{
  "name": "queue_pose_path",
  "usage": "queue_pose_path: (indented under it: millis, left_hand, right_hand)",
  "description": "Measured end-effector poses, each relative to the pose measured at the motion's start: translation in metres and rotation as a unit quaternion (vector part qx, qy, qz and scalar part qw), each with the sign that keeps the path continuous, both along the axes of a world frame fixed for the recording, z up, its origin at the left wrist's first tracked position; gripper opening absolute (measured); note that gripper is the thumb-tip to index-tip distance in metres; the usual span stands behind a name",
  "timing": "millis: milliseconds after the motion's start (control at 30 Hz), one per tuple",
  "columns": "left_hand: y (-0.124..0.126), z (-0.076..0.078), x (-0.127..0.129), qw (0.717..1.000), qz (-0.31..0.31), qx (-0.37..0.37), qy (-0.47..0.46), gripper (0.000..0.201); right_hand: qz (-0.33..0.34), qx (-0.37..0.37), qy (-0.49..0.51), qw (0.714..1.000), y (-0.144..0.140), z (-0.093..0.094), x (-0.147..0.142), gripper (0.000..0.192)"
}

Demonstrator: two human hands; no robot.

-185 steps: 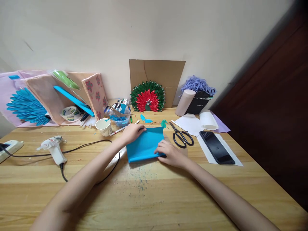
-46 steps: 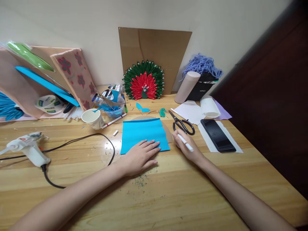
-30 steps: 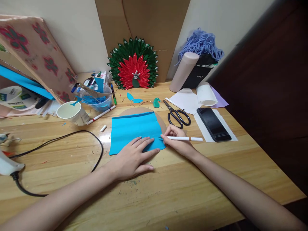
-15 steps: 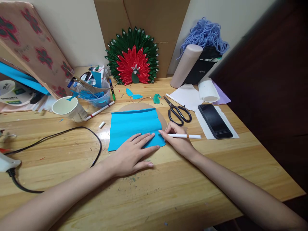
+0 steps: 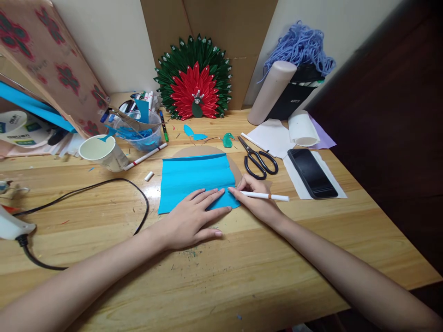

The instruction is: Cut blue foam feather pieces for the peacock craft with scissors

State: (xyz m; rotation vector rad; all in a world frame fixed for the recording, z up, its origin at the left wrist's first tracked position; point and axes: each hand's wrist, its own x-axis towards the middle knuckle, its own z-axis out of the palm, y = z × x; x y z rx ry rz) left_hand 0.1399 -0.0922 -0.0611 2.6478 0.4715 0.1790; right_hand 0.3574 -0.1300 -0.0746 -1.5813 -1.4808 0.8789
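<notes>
A bright blue sheet of paper, with a fold along its far edge, lies on a round brown cardboard piece. My left hand rests flat on the sheet's near part, fingers spread. At the sheet's right side, my right hand is closed around a white marker with a brown band. The marker's tip end is at the paper, mostly covered by my fingers. Beyond my right hand lie black-handled scissors. A small green paper bird shape and blue paper leaf shapes lie past the sheet.
At the left stand a paper cup and a plastic tub of blue scraps. A black cable loops from a white tool. A phone lies at right. A red and green peacock-like decoration stands behind.
The view has shifted slightly, so background things sit a little further right and higher. Both hands keep nearly the same pose, with the marker still held at the paper's right side.
</notes>
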Motion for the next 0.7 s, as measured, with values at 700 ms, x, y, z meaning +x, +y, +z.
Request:
queue_pose_path:
  millis: [700]
  left_hand:
    - [-0.0008,-0.0009,0.0008,1.0,-0.001,0.011,0.007,0.055]
  right_hand:
    - [0.085,-0.041,-0.003,0.996,0.0009,0.0021,0.0049,0.031]
